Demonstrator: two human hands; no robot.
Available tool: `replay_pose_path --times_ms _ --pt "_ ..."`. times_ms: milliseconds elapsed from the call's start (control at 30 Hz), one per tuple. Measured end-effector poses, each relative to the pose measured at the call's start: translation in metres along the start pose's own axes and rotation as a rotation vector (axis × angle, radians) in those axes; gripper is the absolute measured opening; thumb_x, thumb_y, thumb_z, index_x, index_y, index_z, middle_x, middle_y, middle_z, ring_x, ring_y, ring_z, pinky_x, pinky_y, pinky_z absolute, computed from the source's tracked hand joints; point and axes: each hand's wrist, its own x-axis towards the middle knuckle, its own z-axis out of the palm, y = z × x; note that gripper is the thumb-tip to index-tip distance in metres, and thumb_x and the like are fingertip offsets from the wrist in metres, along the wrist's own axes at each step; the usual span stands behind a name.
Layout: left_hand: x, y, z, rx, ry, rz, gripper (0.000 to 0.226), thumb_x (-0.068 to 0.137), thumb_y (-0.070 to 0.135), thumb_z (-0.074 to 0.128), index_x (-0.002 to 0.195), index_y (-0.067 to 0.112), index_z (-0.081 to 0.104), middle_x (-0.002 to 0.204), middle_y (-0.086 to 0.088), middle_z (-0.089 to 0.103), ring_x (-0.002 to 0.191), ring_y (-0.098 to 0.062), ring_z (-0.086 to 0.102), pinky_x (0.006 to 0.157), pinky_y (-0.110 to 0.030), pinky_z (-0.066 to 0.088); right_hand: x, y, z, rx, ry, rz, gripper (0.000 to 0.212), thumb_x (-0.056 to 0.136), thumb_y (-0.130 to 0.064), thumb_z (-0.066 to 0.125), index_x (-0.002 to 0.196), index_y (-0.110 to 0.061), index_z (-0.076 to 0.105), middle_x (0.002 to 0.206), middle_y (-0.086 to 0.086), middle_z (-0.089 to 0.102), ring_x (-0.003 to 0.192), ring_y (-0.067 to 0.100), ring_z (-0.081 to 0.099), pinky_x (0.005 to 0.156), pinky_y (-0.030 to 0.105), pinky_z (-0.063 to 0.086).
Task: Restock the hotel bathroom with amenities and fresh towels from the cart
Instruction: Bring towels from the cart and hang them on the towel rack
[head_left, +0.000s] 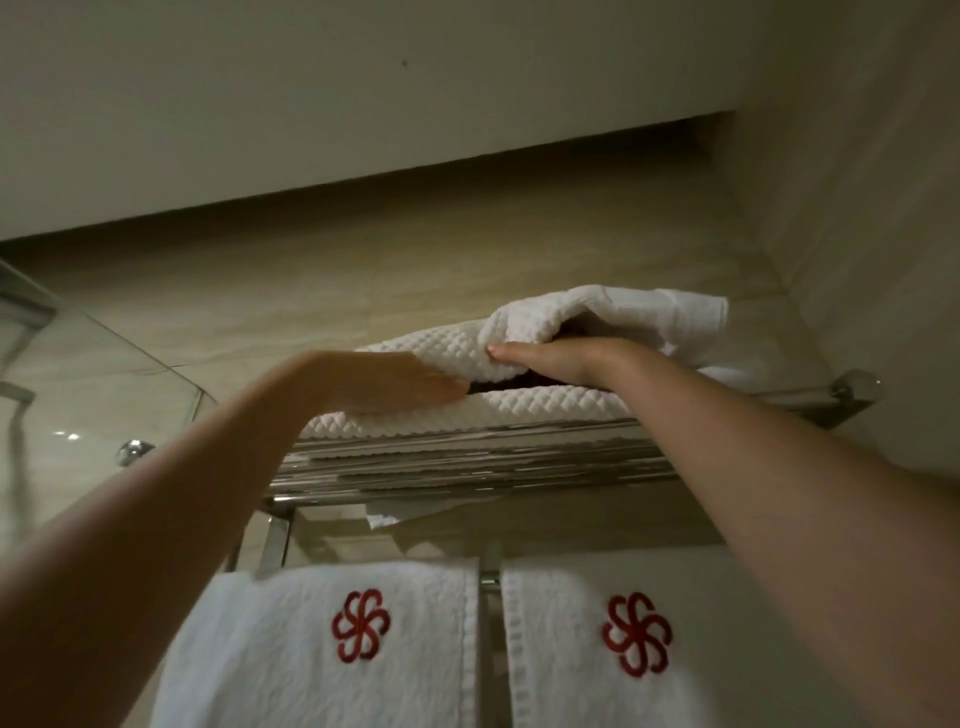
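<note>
Beige stone-look wall tiles (467, 270) fill the centre of the view, under a plain white soffit (311, 104) running across 12 o'clock. A clear glass shower panel (78, 395) stands at 9 o'clock.

Two white terry towels hang side by side at 6 o'clock. The left hanging towel (249, 649) and the right hanging towel (566, 691) each carry a red embroidered pinwheel emblem (360, 626).

Above them, at the centre, a chrome bar towel shelf (467, 462) is fixed to the wall. Its round chrome wall mount (852, 389) shows at 3 o'clock.

On the shelf lies the stack of folded white waffle-weave towels (519, 405). Its top layer (597, 306) is rumpled and lifted toward 1 o'clock.

I reach up with both bare arms. My left grip (395, 382) comes in from 8 o'clock. It lies wide and flat on the lower towel, fingers straight, with the fingertips at the dark gap between the layers.

My right grip (540, 358) comes in from 4 o'clock and is pushed into that gap under the lifted layer. Its thumb touches the fold's edge. Its fingers are hidden by the cloth, so I cannot tell whether it is clasping the towel.
</note>
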Motion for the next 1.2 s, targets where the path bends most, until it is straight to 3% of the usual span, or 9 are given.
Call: replay_pose_path --times_ms 133,233,367,533,733,833,933,1033,1200 --pt "-0.021 -0.011 0.01 -0.07 0.49 0.245 0.015 0.085 0.028 0.061 0.073 0.019 0.062 0.073 -0.004 0.063 0.068 -0.016 0.06 0.066 -0.03 0.054 -0.004 -0.002 -0.002 -0.018 -0.032 0.015 0.087 0.081 -0.066 0.051 0.149 -0.022 0.021 0.157 0.003 0.021 0.141 0.026 0.024 0.11 0.039 0.025" --pt "-0.022 -0.016 0.022 0.084 0.746 0.239 0.023 0.08 0.034 0.068 0.097 0.021 0.059 0.1 0.001 0.06 0.094 -0.018 0.058 0.086 -0.03 0.049 -0.007 -0.004 -0.002 -0.053 -0.057 0.032 0.089 0.078 -0.07 0.051 0.149 -0.024 0.022 0.156 0.002 0.021 0.141 0.025 0.024 0.109 0.037 0.025" --pt "-0.008 -0.016 0.019 0.335 0.597 0.159 0.067 0.081 0.058 0.055 0.139 0.029 0.035 0.145 0.0 0.034 0.131 -0.021 0.032 0.11 -0.038 0.024 -0.008 -0.01 -0.011 -0.156 -0.109 0.132 0.092 0.076 -0.075 0.05 0.147 -0.021 0.027 0.155 0.005 0.023 0.14 0.029 0.026 0.107 0.039 0.028" --pt "-0.001 -0.02 0.013 0.219 0.364 0.112 0.036 0.095 0.048 0.037 0.1 0.017 0.055 0.095 -0.006 0.064 0.079 -0.019 0.06 0.072 -0.03 0.052 -0.003 -0.026 -0.023 -0.195 -0.178 0.281 0.111 0.064 -0.079 0.058 0.149 -0.019 0.02 0.156 0.011 0.019 0.138 0.034 0.027 0.107 0.045 0.029" --pt "-0.005 -0.025 0.022 0.293 0.423 0.049 0.047 0.092 0.06 0.029 0.096 0.018 0.048 0.086 -0.004 0.06 0.074 -0.018 0.058 0.069 -0.031 0.051 0.012 -0.021 -0.013 -0.153 -0.074 0.095 0.073 0.086 -0.053 0.056 0.141 -0.01 0.037 0.147 0.01 0.038 0.134 0.029 0.035 0.099 0.029 0.031" --pt "-0.002 -0.027 0.024 0.299 0.449 0.005 0.051 0.087 0.068 0.033 0.098 0.02 0.046 0.084 -0.001 0.058 0.072 -0.015 0.055 0.068 -0.03 0.05 0.014 -0.012 -0.001 -0.096 -0.042 0.101 0.101 0.071 -0.074 0.054 0.147 -0.014 0.026 0.153 0.01 0.027 0.138 0.03 0.028 0.109 0.041 0.025" --pt "-0.001 -0.03 0.023 0.332 0.433 0.018 0.062 0.084 0.073 0.03 0.119 0.024 0.047 0.101 -0.002 0.063 0.084 -0.018 0.059 0.077 -0.034 0.051 0.014 -0.006 0.001 -0.051 -0.047 0.137 0.096 0.075 -0.072 0.051 0.149 -0.017 0.022 0.156 0.009 0.021 0.141 0.03 0.023 0.112 0.043 0.022" --pt "-0.001 -0.029 0.023 0.363 0.381 0.058 0.07 0.085 0.071 0.025 0.144 0.033 0.021 0.128 -0.006 0.057 0.102 -0.024 0.058 0.084 -0.036 0.049 0.012 -0.002 -0.006 -0.075 -0.094 0.174 0.092 0.078 -0.073 0.046 0.149 -0.02 0.022 0.158 0.007 0.013 0.144 0.028 0.017 0.114 0.042 0.018" --pt "-0.003 -0.02 0.021 0.384 0.301 0.053 0.068 0.086 0.07 0.02 0.145 0.036 0.018 0.141 -0.006 0.047 0.119 -0.028 0.05 0.095 -0.041 0.044 0.004 0.01 -0.019 -0.01 -0.092 0.22 0.119 0.055 -0.089 0.05 0.151 -0.026 0.017 0.159 0.003 0.01 0.143 0.028 0.018 0.114 0.045 0.02"
